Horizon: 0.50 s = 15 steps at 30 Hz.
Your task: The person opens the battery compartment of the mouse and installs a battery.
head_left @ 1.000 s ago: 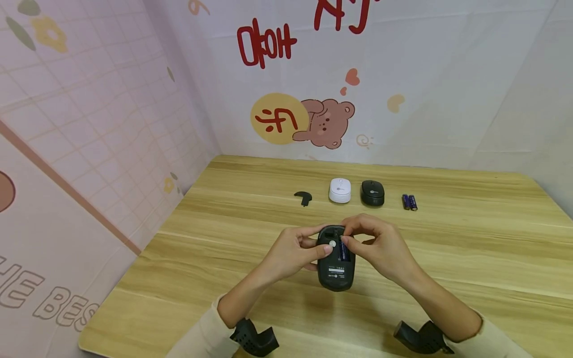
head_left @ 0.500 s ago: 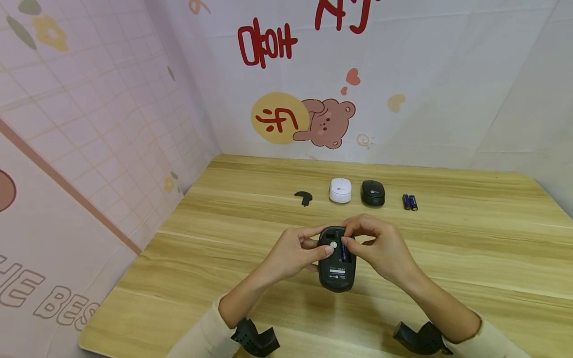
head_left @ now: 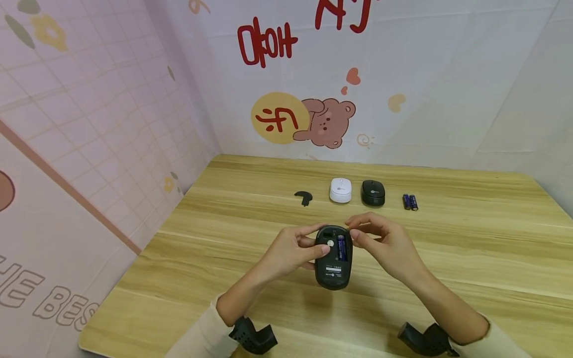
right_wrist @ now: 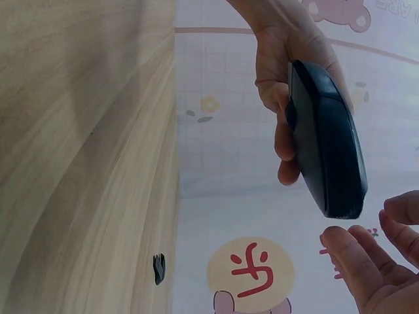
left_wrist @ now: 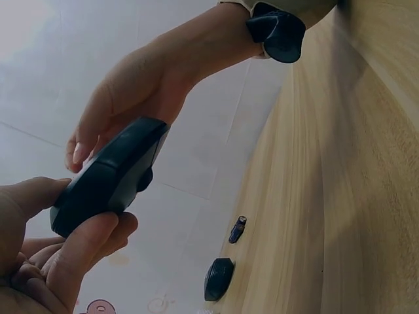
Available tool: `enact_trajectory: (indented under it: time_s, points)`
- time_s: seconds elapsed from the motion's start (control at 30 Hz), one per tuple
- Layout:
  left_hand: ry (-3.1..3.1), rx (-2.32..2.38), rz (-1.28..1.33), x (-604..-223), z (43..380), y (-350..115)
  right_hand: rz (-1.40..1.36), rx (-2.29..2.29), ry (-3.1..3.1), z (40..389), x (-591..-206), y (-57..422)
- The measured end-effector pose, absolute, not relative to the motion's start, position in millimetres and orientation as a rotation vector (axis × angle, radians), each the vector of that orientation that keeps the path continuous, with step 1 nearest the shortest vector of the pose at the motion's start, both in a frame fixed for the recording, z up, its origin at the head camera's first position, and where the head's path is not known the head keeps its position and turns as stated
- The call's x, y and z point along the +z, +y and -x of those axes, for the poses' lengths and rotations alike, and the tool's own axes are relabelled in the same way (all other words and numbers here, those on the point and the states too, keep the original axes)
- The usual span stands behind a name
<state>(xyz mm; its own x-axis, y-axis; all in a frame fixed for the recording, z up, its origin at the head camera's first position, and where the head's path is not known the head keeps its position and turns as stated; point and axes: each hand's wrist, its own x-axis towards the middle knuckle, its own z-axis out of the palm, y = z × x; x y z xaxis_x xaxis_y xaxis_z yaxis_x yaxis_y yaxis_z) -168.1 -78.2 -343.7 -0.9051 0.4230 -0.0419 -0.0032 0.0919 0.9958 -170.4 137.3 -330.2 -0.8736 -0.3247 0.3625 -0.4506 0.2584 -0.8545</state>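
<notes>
Battery fitting looks nearly done: the left hand (head_left: 293,251) pinches the upturned black mouse (head_left: 331,262) above the worktop (head_left: 241,199), a battery (head_left: 342,248) in its underside. The right hand (head_left: 388,244), fingers parted, holds nothing. Next probably calls for the curved black piece (head_left: 306,197) (likely a cover).

The right grip (head_left: 386,242) has come away from the battery (head_left: 342,247), which now shows uncovered in the mouse (head_left: 332,279).

Desk (head_left: 447,258) layout, left to right
Rear: cover (head_left: 306,197), mouse A (head_left: 340,191), mouse B (head_left: 373,193), battery pair (head_left: 407,202). Front, above desk: mouse C (head_left: 332,264), battery (head_left: 342,248) inside.
</notes>
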Motion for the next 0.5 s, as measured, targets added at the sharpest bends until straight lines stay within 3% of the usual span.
enact_trajectory:
  time_s: [0.5]
  points:
    - [2.218, 1.886, -0.308, -348, 195, -99, -0.730, 1.652, -2.424, 171, -337, 153]
